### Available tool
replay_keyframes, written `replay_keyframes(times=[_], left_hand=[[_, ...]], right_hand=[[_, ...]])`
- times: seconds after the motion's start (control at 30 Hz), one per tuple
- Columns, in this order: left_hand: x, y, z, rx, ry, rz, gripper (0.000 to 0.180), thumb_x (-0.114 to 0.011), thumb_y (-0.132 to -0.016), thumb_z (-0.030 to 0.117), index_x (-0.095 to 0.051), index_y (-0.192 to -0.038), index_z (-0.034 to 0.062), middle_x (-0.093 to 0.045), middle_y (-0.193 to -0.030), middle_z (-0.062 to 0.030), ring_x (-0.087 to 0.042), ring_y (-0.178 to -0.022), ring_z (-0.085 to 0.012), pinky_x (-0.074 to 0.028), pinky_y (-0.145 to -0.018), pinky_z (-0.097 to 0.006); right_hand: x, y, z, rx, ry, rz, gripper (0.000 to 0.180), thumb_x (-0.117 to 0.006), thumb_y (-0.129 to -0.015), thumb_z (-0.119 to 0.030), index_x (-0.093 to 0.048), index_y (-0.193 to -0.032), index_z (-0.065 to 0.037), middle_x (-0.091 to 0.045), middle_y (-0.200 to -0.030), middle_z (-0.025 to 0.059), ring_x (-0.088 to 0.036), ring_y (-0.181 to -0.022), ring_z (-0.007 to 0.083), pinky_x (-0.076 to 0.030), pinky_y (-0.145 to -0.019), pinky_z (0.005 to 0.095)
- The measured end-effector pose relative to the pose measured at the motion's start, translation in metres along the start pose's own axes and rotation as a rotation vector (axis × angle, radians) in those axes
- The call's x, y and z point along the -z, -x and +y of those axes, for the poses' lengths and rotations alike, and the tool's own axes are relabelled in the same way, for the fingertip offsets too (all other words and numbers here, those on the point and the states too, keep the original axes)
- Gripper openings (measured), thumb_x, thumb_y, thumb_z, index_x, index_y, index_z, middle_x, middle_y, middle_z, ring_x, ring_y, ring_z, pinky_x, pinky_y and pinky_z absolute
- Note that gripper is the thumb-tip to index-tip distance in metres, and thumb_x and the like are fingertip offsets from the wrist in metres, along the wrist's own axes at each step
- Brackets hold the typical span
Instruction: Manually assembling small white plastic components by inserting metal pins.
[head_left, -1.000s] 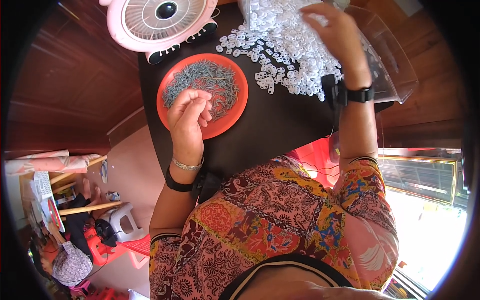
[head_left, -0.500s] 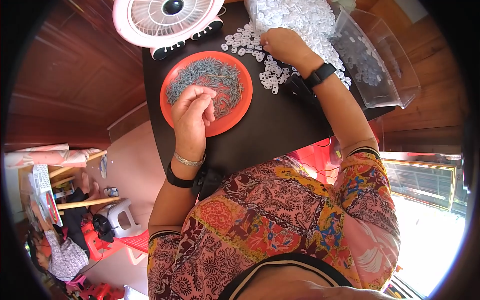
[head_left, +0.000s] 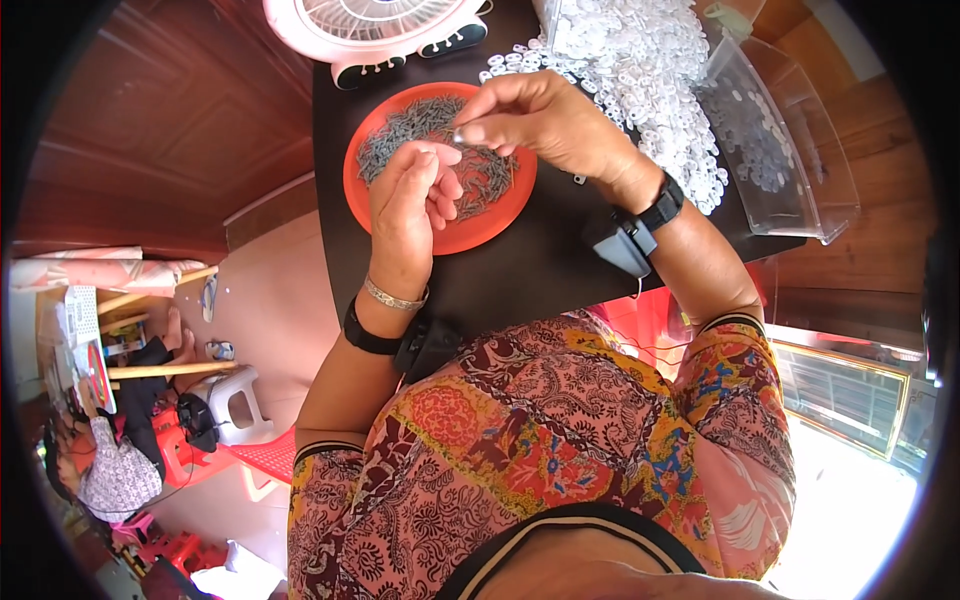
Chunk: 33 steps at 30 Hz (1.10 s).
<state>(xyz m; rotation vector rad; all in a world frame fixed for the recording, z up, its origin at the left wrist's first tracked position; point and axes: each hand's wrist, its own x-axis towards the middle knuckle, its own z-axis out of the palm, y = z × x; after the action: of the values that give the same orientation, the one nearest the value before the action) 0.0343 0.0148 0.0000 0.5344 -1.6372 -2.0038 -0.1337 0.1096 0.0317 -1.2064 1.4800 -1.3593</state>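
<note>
My right hand (head_left: 550, 122) pinches a small white plastic piece (head_left: 459, 136) between thumb and index finger, above the orange-red plate (head_left: 440, 246). Just left of it and lower, my left hand (head_left: 412, 195) is curled, thumb pressed to the fingers; whatever it holds is hidden. The two hands are close but apart. Many small grey screw-like pieces (head_left: 405, 135) lie in the plate, partly covered by both hands. Beyond my right hand spreads a heap of small white plastic pieces with holes (head_left: 650, 75), with some loose ones at its edge.
A pink-and-white fan (head_left: 375, 30) stands at the table's far left. A clear plastic bin (head_left: 800, 150) holding white pieces lies on the right of the black table (head_left: 500, 290). Another person (head_left: 120, 470) sits at the far left, near a grey-white stool (head_left: 240, 410).
My right hand has come from the white heap, leftward and nearer, to my left hand over the plate, bringing a white piece. My left hand stays curled. The whole view has shifted slightly.
</note>
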Motion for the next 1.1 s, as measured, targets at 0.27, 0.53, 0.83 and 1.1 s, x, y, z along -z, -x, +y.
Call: replay_keyframes(times=[0.27, 0.53, 0.83, 1.1], left_hand=[[0.006, -0.004, -0.002, -0.017, 0.199, -0.044, 0.020, -0.046, -0.091, 0.022, -0.054, -0.087, 0.0046, -0.056, -0.071, -0.0024, -0.049, -0.057, -0.0077, -0.036, -0.050, -0.020], [0.010, -0.005, 0.000, 0.014, 0.193, -0.033, 0.018, -0.046, -0.090, 0.018, -0.053, -0.081, 0.0042, -0.054, -0.066, -0.0014, -0.048, -0.054, -0.0081, -0.036, -0.049, -0.020], [0.012, -0.005, 0.003, -0.041, 0.137, 0.087, 0.016, -0.052, -0.087, 0.016, -0.059, -0.082, 0.0032, -0.054, -0.066, -0.0002, -0.048, -0.054, -0.0074, -0.035, -0.048, -0.020], [0.013, -0.004, 0.003, -0.009, 0.109, 0.064, 0.017, -0.050, -0.090, 0.016, -0.059, -0.088, 0.0022, -0.051, -0.066, -0.0014, -0.047, -0.055, -0.0096, -0.034, -0.050, -0.022]], right_hand=[[-0.033, -0.005, 0.020, 0.441, 0.245, 0.158, 0.013, -0.068, -0.082, -0.013, -0.068, -0.092, -0.005, -0.063, -0.083, 0.0047, -0.063, -0.076, 0.0169, -0.050, -0.067, 0.0275], [-0.034, -0.001, 0.013, 0.553, 0.528, 0.144, 0.023, -0.070, -0.079, -0.006, -0.067, -0.101, -0.005, -0.064, -0.092, 0.0089, -0.065, -0.083, 0.0197, -0.053, -0.069, 0.0276], [-0.025, 0.003, 0.027, 0.463, 0.891, -0.031, 0.019, -0.069, -0.073, -0.009, -0.066, -0.092, -0.008, -0.059, -0.082, 0.0065, -0.060, -0.077, 0.0290, -0.050, -0.066, 0.0354], [-0.034, -0.002, 0.039, 0.480, 1.113, -0.017, 0.009, -0.065, -0.077, -0.012, -0.061, -0.083, -0.006, -0.055, -0.079, 0.0067, -0.058, -0.080, 0.0252, -0.048, -0.069, 0.0358]])
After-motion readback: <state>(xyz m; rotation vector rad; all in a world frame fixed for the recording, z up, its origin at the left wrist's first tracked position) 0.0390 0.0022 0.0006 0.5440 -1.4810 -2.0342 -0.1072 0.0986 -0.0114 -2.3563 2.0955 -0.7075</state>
